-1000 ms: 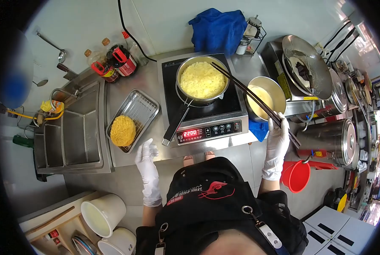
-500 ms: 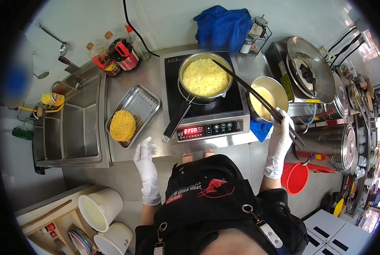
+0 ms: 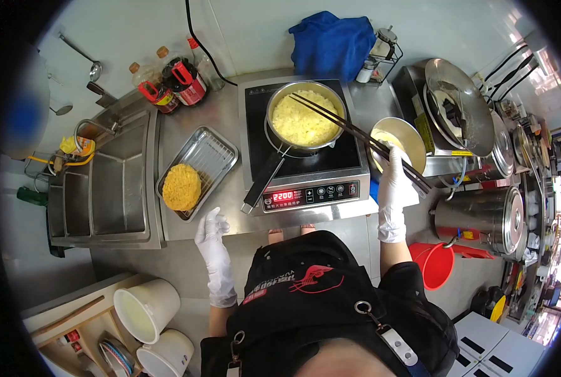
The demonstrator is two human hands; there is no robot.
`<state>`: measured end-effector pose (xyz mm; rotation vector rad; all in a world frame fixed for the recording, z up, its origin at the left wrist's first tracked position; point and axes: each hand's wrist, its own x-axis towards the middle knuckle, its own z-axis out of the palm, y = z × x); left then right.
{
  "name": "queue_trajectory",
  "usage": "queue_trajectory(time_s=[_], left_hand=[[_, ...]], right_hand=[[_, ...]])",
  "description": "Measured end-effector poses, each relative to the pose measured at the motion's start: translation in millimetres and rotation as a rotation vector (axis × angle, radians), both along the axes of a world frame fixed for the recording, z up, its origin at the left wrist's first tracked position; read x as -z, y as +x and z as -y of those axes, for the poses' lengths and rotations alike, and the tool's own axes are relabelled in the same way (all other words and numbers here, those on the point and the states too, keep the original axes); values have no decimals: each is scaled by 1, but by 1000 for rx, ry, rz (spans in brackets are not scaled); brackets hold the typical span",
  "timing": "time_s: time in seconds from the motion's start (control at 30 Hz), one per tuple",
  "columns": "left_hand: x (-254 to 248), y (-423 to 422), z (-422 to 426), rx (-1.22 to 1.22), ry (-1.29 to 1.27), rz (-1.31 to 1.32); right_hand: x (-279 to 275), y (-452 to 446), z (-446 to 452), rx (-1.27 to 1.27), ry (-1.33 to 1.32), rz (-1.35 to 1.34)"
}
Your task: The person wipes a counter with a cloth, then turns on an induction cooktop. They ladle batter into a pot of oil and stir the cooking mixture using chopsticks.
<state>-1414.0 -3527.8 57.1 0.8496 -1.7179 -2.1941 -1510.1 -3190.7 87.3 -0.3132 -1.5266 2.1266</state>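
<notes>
Yellow food fills a pan (image 3: 273, 164) on the induction cooktop (image 3: 253, 119), its black handle pointing toward me. My gloved right hand (image 3: 393, 179) is closed on long dark chopsticks (image 3: 362, 135), whose tips reach over the food in the pan. Beneath the chopsticks, right of the cooktop, stands a metal bowl (image 3: 412, 138) with pale yellow liquid. My gloved left hand (image 3: 211, 232) hovers at the counter's front edge, holding nothing, fingers slightly bent and apart. Close to it, a round yellow cake (image 3: 181, 187) lies on a racked metal tray (image 3: 221, 157).
A metal sink (image 3: 120, 188) is at the left, with sauce bottles (image 3: 186, 81) behind the counter. A blue cloth (image 3: 331, 47) hangs at the back. On the right are a wok (image 3: 466, 107), a large steel pot (image 3: 481, 217) and a red bucket (image 3: 434, 267).
My right hand has moved left and forward. The chopsticks now extend further left over the food. My left hand has barely moved.
</notes>
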Motion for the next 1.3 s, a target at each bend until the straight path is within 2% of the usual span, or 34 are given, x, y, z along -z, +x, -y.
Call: queue_trajectory(time_s=[1.3], left_hand=[[7, -12, 7, 0, 38, -1]], right_hand=[[9, 3, 2, 79, -21, 10]])
